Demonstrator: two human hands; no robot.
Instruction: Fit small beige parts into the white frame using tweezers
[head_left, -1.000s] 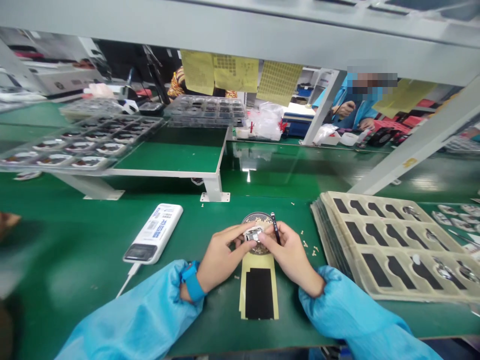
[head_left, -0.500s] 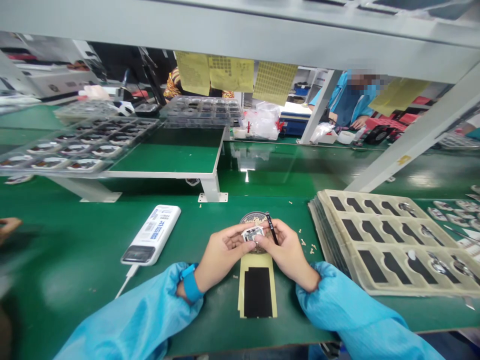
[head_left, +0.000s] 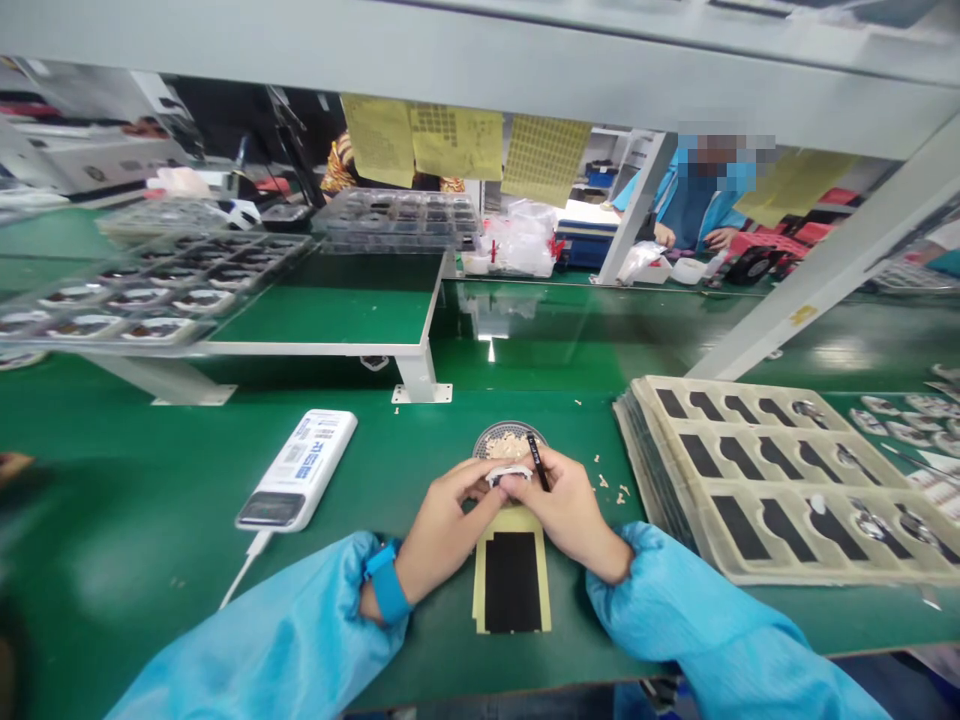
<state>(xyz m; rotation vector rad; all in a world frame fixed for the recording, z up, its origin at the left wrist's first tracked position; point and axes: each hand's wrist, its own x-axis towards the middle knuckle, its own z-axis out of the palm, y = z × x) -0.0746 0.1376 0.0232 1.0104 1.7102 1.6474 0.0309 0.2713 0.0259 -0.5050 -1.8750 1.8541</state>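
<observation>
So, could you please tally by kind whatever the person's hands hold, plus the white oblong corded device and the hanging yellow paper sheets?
Small white-rimmed part: 1
Slim black pen-like tool: 1
White oblong corded device: 1
Hanging yellow paper sheets: 4
Total: 7

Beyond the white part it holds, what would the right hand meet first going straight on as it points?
Probably the left hand, opposite across the white part; exact depth is unclear.
</observation>
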